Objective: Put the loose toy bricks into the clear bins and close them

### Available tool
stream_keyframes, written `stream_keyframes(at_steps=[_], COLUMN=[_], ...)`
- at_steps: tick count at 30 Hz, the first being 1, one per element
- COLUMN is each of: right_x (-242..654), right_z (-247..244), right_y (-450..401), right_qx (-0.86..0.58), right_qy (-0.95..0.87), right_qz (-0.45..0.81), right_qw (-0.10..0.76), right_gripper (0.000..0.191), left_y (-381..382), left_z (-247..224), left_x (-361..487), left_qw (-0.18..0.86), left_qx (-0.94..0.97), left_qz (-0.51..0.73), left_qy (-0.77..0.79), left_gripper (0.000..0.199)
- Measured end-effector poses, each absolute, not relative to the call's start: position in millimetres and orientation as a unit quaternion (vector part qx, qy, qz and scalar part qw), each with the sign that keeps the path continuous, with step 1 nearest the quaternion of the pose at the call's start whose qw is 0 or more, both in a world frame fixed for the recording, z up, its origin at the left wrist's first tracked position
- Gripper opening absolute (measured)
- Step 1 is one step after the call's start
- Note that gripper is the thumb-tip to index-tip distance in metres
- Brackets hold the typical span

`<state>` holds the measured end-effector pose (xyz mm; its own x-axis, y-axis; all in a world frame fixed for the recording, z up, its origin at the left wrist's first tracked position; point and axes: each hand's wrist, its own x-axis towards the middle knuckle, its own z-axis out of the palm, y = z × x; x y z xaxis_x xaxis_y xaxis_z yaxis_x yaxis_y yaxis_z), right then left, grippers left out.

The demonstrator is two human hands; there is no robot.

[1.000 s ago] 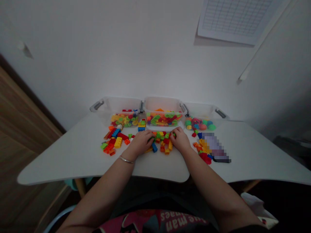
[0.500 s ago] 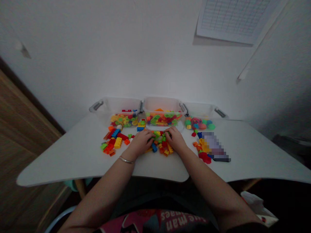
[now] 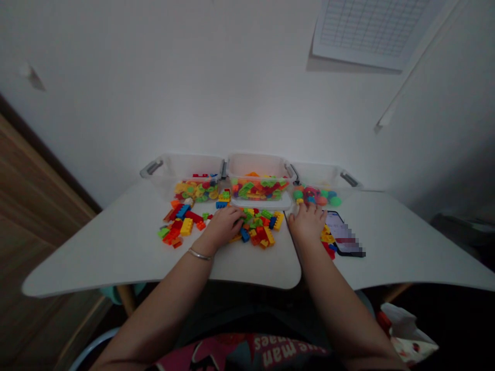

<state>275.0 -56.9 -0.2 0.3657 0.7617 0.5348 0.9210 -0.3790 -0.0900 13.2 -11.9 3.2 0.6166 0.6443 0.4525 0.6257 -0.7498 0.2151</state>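
Note:
Fingers curled, my left hand [image 3: 225, 225] rests at the left side of the middle pile of toy bricks [image 3: 257, 222]; what its fingertips hold, if anything, is hidden. My right hand [image 3: 308, 221] lies over the right-hand pile, its fingers spread and pointing at the right bin. Yellow bricks [image 3: 327, 236] show beside it, and the rest of that pile is under the hand. A yellow brick [image 3: 278, 220] and a dark blue one stand at the right edge of the middle pile. The left pile holds a yellow brick [image 3: 186, 226] and a blue brick [image 3: 183, 211].
Along the wall stand three clear bins: a left one [image 3: 189, 165], a middle one [image 3: 259, 164] and a right one [image 3: 319, 171], each with small coloured pieces. A phone [image 3: 344, 234] lies on the white table [image 3: 116, 247]. Behind my left hand is a white lid [image 3: 286, 200].
My right hand has moved right, from the middle pile to the right-hand pile, and its fingers have spread. My left hand has hardly moved.

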Motion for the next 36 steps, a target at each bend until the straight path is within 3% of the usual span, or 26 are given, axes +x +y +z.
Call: stream_keyframes(at_steps=[5, 12, 20, 29, 33, 36], right_x=[280, 265, 273, 273, 274, 274], right_z=[-6, -3, -9, -7, -3, -1], right_y=[-53, -55, -51, -41, -39, -39], right_qx=[-0.841, -0.805, -0.827, -0.815, -0.808, -0.807], right_qy=[-0.496, -0.555, -0.527, -0.559, -0.57, -0.557], right_qz=[-0.169, -0.153, -0.136, -0.095, -0.061, -0.006], right_qw=[0.135, 0.144, 0.14, 0.12, 0.136, 0.196], right_gripper=[0.051, 0.036, 0.05, 0.037, 0.031, 0.025], left_y=[-12, -12, -10, -11, -11, -11], left_z=[3, 3, 1, 2, 2, 2], left_x=[13, 12, 12, 12, 12, 12], left_qw=[0.023, 0.032, 0.031, 0.037, 0.043, 0.042], left_qx=[0.9, 0.899, 0.9, 0.902, 0.901, 0.901], left_qz=[0.251, 0.256, 0.253, 0.249, 0.251, 0.251], left_qy=[0.357, 0.354, 0.353, 0.352, 0.351, 0.352], left_gripper=[0.02, 0.022, 0.021, 0.021, 0.022, 0.022])
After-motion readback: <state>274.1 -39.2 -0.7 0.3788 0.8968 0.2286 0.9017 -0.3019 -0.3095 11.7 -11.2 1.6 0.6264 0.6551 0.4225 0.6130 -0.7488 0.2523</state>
